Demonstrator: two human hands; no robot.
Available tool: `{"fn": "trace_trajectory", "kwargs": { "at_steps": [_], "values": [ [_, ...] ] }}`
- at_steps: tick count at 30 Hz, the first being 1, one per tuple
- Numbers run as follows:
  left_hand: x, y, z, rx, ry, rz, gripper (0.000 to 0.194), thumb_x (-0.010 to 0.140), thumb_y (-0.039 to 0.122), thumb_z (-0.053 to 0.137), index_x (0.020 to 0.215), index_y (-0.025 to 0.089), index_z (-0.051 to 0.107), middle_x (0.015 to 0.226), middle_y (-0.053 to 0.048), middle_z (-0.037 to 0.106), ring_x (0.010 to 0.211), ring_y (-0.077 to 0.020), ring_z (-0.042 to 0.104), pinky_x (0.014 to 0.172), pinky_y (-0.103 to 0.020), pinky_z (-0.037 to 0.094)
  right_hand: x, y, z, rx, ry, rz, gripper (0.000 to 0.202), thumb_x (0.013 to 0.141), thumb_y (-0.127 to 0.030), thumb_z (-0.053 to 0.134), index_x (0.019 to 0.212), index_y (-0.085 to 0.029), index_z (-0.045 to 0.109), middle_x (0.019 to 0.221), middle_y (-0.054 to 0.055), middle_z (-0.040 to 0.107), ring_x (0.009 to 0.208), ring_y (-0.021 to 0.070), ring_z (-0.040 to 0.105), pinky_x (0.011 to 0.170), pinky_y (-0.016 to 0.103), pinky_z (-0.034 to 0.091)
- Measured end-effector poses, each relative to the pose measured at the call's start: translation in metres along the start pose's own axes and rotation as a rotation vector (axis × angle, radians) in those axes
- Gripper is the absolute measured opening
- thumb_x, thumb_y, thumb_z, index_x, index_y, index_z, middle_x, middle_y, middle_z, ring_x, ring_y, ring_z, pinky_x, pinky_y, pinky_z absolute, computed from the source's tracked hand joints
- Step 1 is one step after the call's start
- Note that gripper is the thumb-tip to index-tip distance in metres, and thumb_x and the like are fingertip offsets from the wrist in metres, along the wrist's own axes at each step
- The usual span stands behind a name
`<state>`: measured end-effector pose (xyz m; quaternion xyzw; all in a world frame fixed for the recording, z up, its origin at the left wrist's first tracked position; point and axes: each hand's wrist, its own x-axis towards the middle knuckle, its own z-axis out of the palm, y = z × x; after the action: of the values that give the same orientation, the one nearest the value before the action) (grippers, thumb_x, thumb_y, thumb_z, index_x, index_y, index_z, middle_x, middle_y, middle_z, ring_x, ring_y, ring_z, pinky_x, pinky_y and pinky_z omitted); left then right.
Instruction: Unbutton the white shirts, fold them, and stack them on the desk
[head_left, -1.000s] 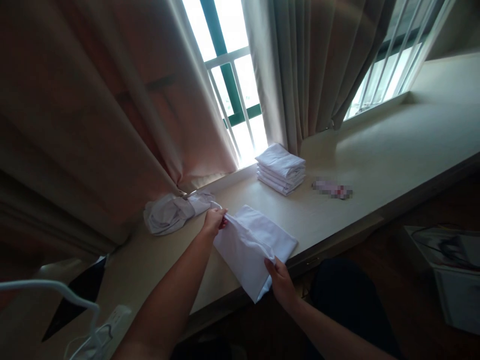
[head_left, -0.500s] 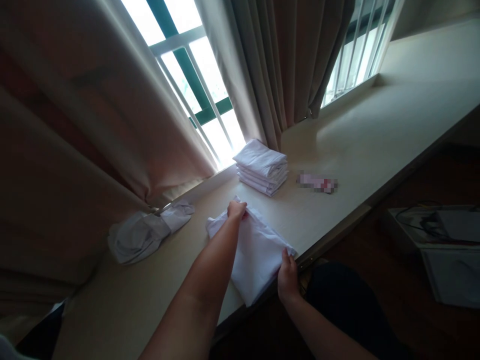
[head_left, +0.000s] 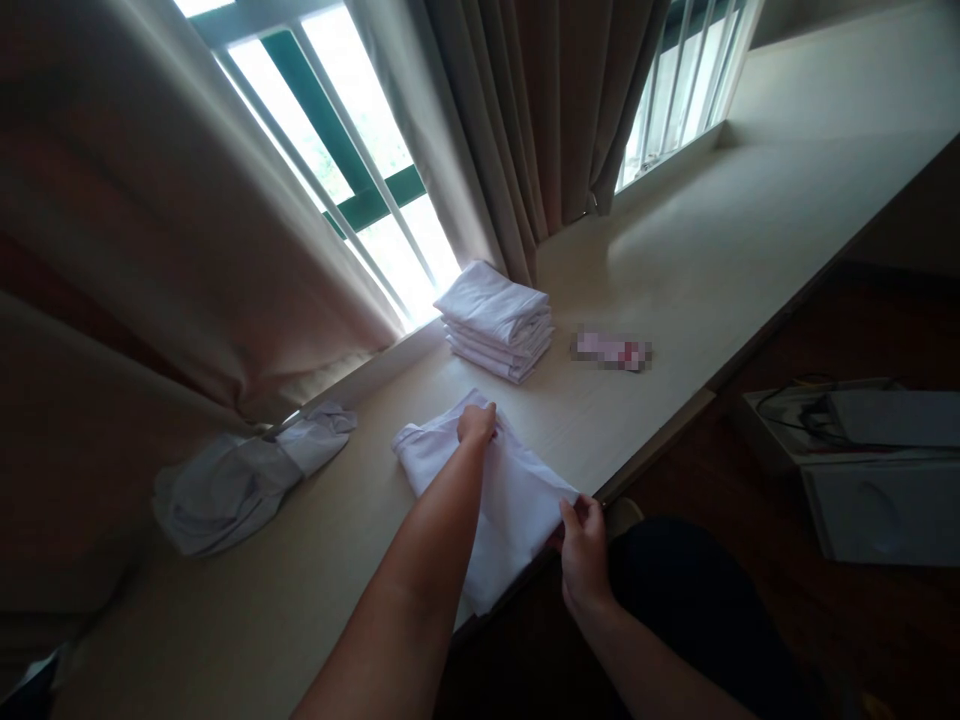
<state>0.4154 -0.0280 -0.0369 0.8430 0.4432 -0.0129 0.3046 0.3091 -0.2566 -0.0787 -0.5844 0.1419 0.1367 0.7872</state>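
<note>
A white cloth (head_left: 510, 510), partly folded, lies on the pale ledge (head_left: 600, 420) and reaches its front edge. My left hand (head_left: 477, 424) is closed on the cloth's far edge, near its upper middle. At the right corner, close to the ledge's front edge, my right hand (head_left: 585, 545) pinches the cloth between thumb and fingers. Beyond my left hand stands a neat stack of folded white cloths (head_left: 495, 320). My left forearm covers part of the cloth.
Crumpled white cloth (head_left: 240, 480) lies on the ledge at the left, by the curtain (head_left: 187, 200). A blurred pink item (head_left: 611, 349) lies right of the stack. Below the ledge at the right is a white box (head_left: 885, 500) with cables above it.
The view has shifted, so the stack and curtains appear further left. The right corner of the cloth is now pinched and slightly raised in my right hand. My left hand keeps its hold.
</note>
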Motion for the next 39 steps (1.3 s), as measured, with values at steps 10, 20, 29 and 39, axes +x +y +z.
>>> {"fn": "trace_trajectory", "kwargs": {
  "at_steps": [10,20,29,39],
  "values": [
    [-0.087,-0.066,-0.026,-0.109,0.138,0.401,0.03,0.096,0.036,0.044,0.107,0.02,0.068,0.124,-0.008,0.066,0.121,-0.0195,0.056,0.11,-0.036,0.039,0.002,-0.036,0.002,-0.966,-0.396,-0.807,0.032,0.087,-0.022,0.052,0.117,-0.026,0.062,0.131,0.008,0.056,0.127,0.0281,0.044,0.108,0.048,0.03],
    [-0.142,-0.148,-0.007,0.38,0.132,0.538,0.048,0.101,0.041,0.03,0.148,0.037,0.036,0.158,0.003,0.033,0.149,-0.0205,0.021,0.121,-0.05,0.016,0.026,0.011,0.024,-1.542,-0.617,-0.866,0.059,0.097,-0.045,0.04,0.153,-0.035,0.027,0.164,0.004,0.013,0.15,0.0309,0.008,0.116,0.06,0.002],
    [-0.165,-0.19,-0.025,0.37,0.132,0.579,0.048,0.101,0.043,0.03,0.148,0.038,0.037,0.157,0.003,0.035,0.149,-0.0189,0.022,0.121,-0.048,0.016,-0.019,0.033,0.02,-1.589,-0.658,-0.861,0.063,0.098,-0.045,0.038,0.156,-0.034,0.018,0.164,0.005,0.002,0.151,0.0299,0.005,0.117,0.057,0.001],
    [-0.268,-0.279,-0.078,0.244,0.459,0.34,0.043,0.099,0.037,0.03,0.133,0.032,0.055,0.147,-0.001,0.049,0.145,-0.0181,0.031,0.12,-0.043,0.024,-0.108,-0.069,0.057,-1.416,-1.17,-0.919,0.04,0.094,-0.03,0.05,0.133,-0.023,0.056,0.144,0.015,0.051,0.131,0.0304,0.048,0.108,0.055,0.031]
  ]
}}
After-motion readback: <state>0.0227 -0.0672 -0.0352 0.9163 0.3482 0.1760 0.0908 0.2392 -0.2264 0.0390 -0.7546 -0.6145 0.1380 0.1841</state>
